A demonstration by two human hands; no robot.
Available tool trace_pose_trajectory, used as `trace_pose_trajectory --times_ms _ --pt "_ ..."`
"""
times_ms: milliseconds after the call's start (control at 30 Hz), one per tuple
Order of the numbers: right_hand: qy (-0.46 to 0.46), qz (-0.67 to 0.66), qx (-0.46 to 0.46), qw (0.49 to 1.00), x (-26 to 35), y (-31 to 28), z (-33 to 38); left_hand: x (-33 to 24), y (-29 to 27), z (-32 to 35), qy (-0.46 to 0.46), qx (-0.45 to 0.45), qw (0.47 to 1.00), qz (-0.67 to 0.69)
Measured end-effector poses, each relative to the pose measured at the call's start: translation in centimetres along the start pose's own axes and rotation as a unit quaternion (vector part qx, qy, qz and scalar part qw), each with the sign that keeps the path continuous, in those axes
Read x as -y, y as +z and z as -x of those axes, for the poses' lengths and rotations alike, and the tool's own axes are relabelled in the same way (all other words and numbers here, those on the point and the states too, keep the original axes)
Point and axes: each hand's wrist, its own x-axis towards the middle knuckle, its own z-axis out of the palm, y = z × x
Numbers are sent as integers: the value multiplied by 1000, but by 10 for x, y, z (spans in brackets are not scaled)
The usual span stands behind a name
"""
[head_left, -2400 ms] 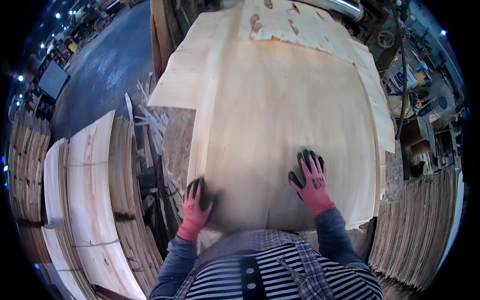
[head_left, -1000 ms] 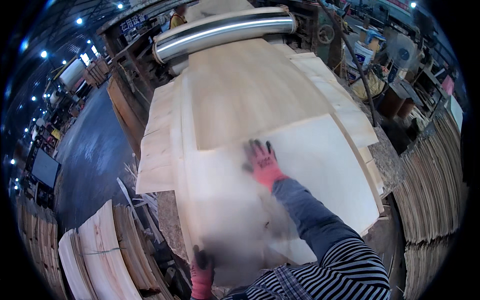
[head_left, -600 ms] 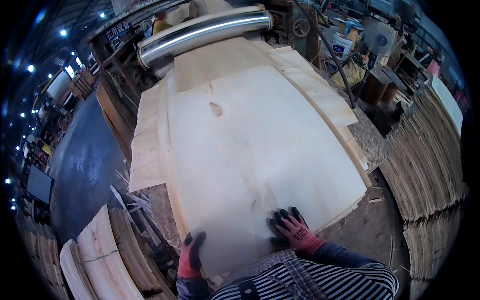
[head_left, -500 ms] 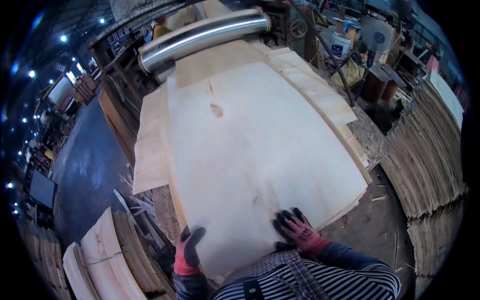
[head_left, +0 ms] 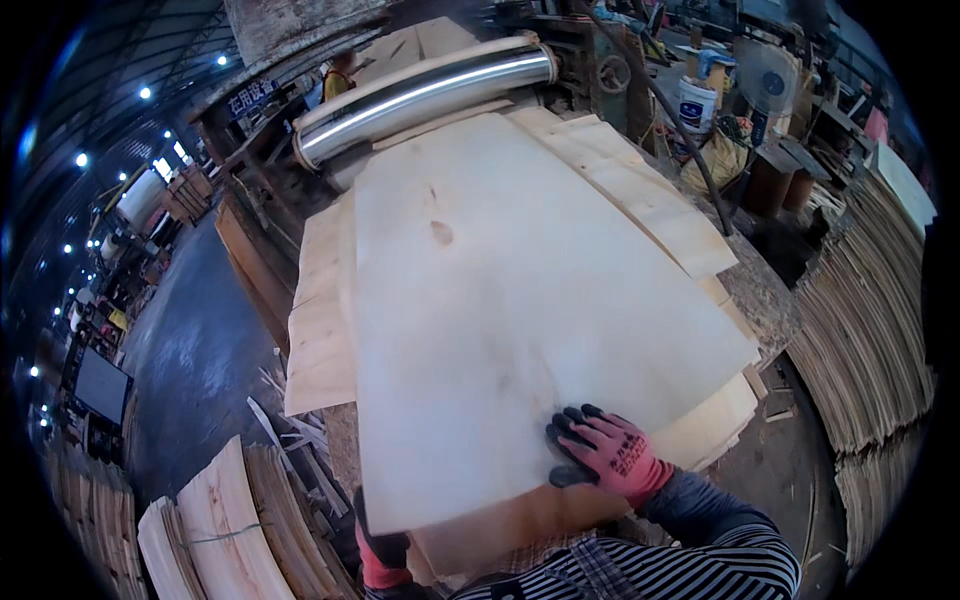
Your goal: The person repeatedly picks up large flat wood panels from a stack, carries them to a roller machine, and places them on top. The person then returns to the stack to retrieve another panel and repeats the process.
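A large pale wood veneer sheet (head_left: 510, 310) lies on top of a stack of similar sheets (head_left: 318, 340) in front of me. My right hand (head_left: 603, 452), in a red and black glove, presses flat on the sheet's near right part with fingers spread. My left hand (head_left: 378, 552), gloved the same, grips the sheet's near left edge from below, mostly hidden under it. A shiny metal roller (head_left: 420, 95) runs across the far end of the stack.
Stacks of curved veneer strips (head_left: 870, 330) stand at the right and more veneer bundles (head_left: 215, 520) at the lower left. Buckets and a fan (head_left: 765, 75) sit at the far right. A dark floor aisle (head_left: 190, 350) runs along the left.
My right hand reached far out over the sheet, then drew back to the near edge. The top sheet has slid toward me, and my view has tilted up toward the roller.
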Motion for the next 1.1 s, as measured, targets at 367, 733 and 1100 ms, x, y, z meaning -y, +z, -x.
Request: trace_pose_trajectory --times_ms 367,733,1100 --pt "39 -31 -55 997 -86 64 -142 17 34 36 -119 -168 965 164" --pt "84 75 -109 988 -95 141 -163 83 34 44 52 -110 919 -376" --pt "68 -5 151 986 17 73 55 18 15 51 -1 -37 997 -62"
